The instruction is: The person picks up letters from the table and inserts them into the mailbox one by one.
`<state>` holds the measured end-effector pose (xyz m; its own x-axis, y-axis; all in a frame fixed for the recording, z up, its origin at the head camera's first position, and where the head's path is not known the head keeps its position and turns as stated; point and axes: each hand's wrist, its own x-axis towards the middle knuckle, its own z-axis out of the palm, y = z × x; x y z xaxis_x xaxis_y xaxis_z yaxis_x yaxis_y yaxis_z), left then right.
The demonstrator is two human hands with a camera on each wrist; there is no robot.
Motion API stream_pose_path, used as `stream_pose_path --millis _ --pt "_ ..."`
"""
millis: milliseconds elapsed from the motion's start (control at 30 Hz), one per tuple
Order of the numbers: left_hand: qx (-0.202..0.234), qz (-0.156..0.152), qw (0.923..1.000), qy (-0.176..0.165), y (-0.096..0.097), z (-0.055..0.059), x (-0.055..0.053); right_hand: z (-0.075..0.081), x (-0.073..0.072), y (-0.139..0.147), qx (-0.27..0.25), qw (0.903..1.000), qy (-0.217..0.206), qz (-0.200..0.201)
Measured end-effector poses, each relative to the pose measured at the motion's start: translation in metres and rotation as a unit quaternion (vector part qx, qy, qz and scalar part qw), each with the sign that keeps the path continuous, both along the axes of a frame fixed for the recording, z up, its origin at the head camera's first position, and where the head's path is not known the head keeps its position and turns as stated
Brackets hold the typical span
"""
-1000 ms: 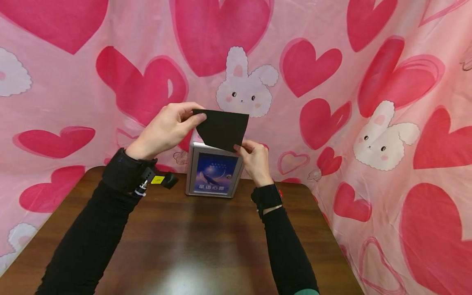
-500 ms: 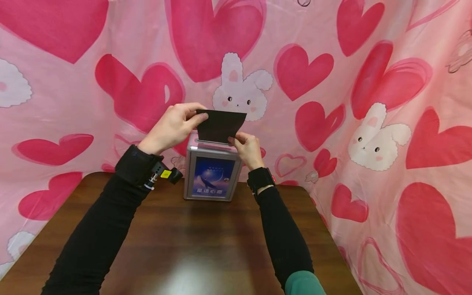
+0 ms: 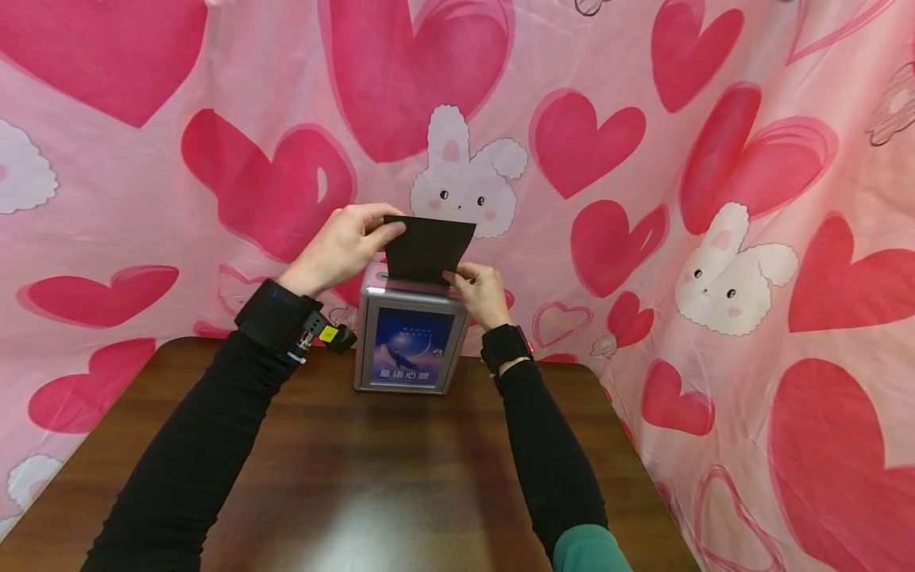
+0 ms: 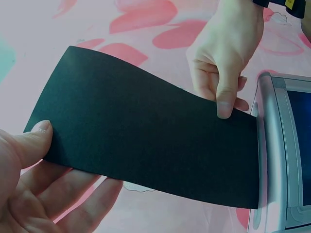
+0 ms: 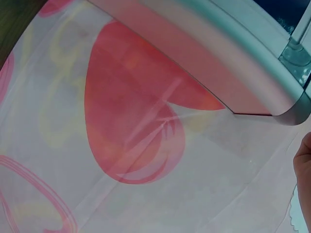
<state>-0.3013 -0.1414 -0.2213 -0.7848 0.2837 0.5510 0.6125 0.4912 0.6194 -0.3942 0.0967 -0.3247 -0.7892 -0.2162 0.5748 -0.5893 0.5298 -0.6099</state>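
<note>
Upright over a silver-framed box (image 3: 365, 342), a sheet of black paper (image 3: 429, 250) is held by both hands. My left hand (image 3: 343, 245) pinches its upper left corner between thumb and fingers. Lower down, my right hand (image 3: 483, 294) pinches its right edge just above the box top. The paper's lower edge meets the slot in the top of the box; how deep it sits cannot be seen. In the left wrist view the black paper (image 4: 146, 126) bends in a slight curve. Only a sliver of my right hand (image 5: 304, 179) shows in the right wrist view.
The box stands near the back edge of a brown wooden table (image 3: 400, 477). Its front carries a blue picture panel (image 3: 412, 348) with a small lock. Behind and to the right hangs a pink curtain (image 3: 500, 48) printed with hearts and rabbits.
Over the last second the paper has come down from tilted above the box to upright at its slot. The right hand has shifted slightly left with it; both hands keep their pinch.
</note>
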Motion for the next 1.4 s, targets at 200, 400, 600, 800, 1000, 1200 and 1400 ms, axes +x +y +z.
stream_pose_path --millis 200,400,600,800,1000,1200,1400 --pt "-0.006 0.001 0.9999 0.008 0.004 0.000 -0.005 0.000 -0.002 0.002 0.027 0.9994 -0.016 -0.012" --pt "-0.008 -0.005 0.9999 0.010 0.008 0.002 -0.005 0.000 -0.006 0.007 0.055 0.9984 -0.011 0.000" --pt "-0.014 0.003 0.9998 0.011 0.010 0.004 -0.003 0.001 -0.010 0.012 0.069 0.9974 -0.004 0.020" --pt "-0.012 0.012 0.9998 0.011 0.013 0.006 -0.006 0.005 -0.013 0.012 0.079 0.9966 0.004 0.023" --pt "-0.013 0.015 0.9996 0.020 0.017 0.007 -0.012 0.008 -0.014 0.013 0.080 0.9964 -0.015 0.024" --pt "-0.015 0.019 0.9994 0.024 0.018 0.010 -0.017 0.010 -0.015 0.017 0.086 0.9952 -0.036 0.030" --pt "-0.015 0.027 0.9993 0.022 0.017 0.014 -0.022 0.010 -0.018 0.018 0.089 0.9949 -0.032 0.037"
